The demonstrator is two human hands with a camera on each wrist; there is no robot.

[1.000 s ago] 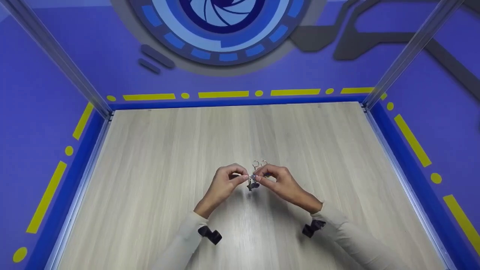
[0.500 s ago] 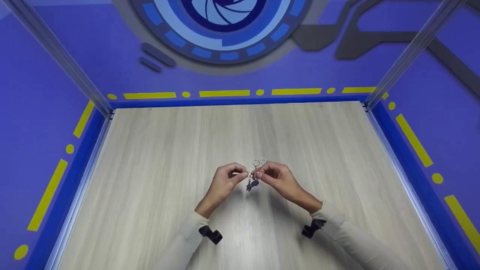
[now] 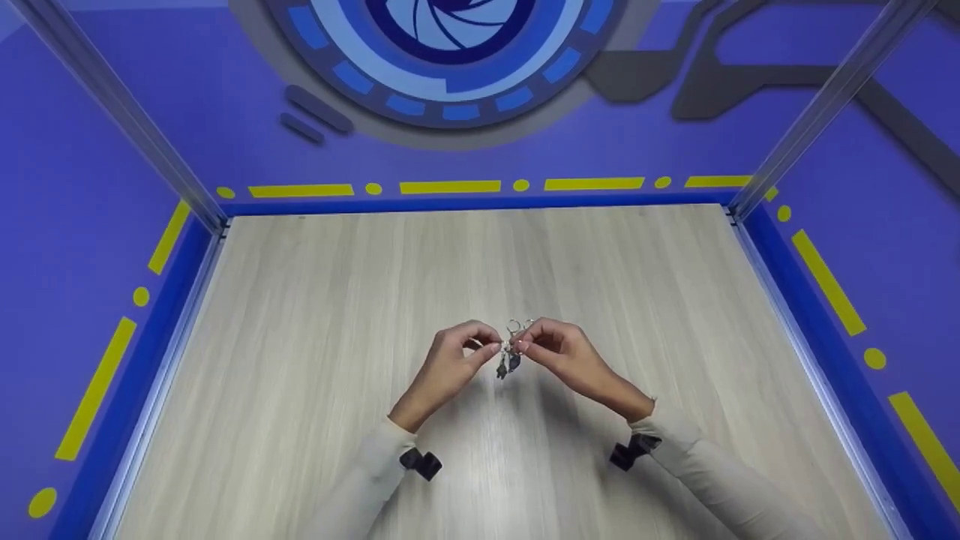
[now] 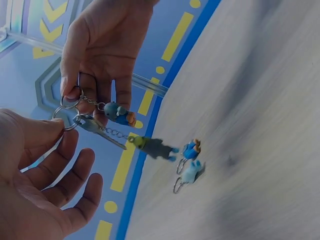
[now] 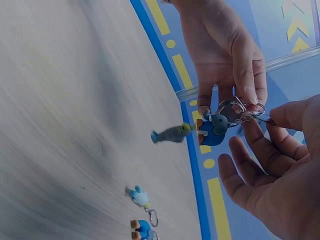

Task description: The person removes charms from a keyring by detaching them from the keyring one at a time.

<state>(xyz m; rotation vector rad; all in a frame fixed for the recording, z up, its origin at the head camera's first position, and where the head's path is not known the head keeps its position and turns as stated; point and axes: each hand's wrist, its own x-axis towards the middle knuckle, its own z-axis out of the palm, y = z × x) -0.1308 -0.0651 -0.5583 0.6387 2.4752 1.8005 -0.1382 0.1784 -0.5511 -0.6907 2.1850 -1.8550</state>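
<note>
My left hand (image 3: pixel 457 356) pinches a metal key ring (image 4: pixel 65 119) between thumb and index finger. From that ring hang a silver key (image 4: pixel 90 123) and, on a short chain, a grey figurine (image 4: pixel 156 148) with a yellow-green head. Close beside it, my right hand (image 3: pixel 562 351) pinches another ring (image 4: pixel 73 95), whose chain carries a blue figurine (image 5: pixel 213 131) with orange feet. The two rings overlap in both wrist views; whether they are linked I cannot tell. Both figurines dangle above the table, dark and small in the head view.
Two more keychains lie on the wooden table (image 3: pixel 360 300) beyond the hands: a light-blue figurine (image 4: pixel 191 172) and a blue one (image 4: pixel 191 150), each with a ring. Blue panels (image 3: pixel 420 169) with yellow marks enclose the table's back and sides.
Both hands stay together at the same spot, with only small finger shifts. The hanging figurines have swung slightly, and the right wrist has moved a little to the right.
</note>
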